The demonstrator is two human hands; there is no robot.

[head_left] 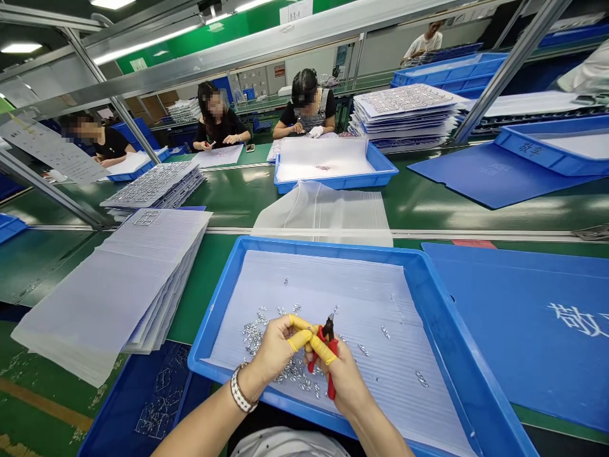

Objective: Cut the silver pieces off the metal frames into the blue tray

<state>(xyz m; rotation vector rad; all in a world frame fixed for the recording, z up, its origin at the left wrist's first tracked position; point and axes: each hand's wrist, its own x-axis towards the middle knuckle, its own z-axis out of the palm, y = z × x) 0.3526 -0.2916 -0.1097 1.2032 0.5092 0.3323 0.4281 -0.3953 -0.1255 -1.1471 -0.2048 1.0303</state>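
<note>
Over the blue tray (436,298), my right hand (349,381) is closed around red-handled side cutters (332,365), their dark jaws pointing away from me. My left hand (273,355) has thumb and forefinger pinched together, touching the right hand's fingertips; whatever tiny piece is between them is too small to make out. Yellow finger cots cover fingertips on both hands. Beneath and left of the hands, small silver parts (252,336) lie heaped on the tray's white sheet lining (328,273). Several more silver parts (385,332) are scattered to the right.
White sheets (118,279) are stacked left of the tray, with a silver frame (146,218) on top. A lower blue bin (118,393) holds silver frames. A blue board (523,317) lies at right. Beyond are another tray (333,183), stacked sheets (404,111) and several people.
</note>
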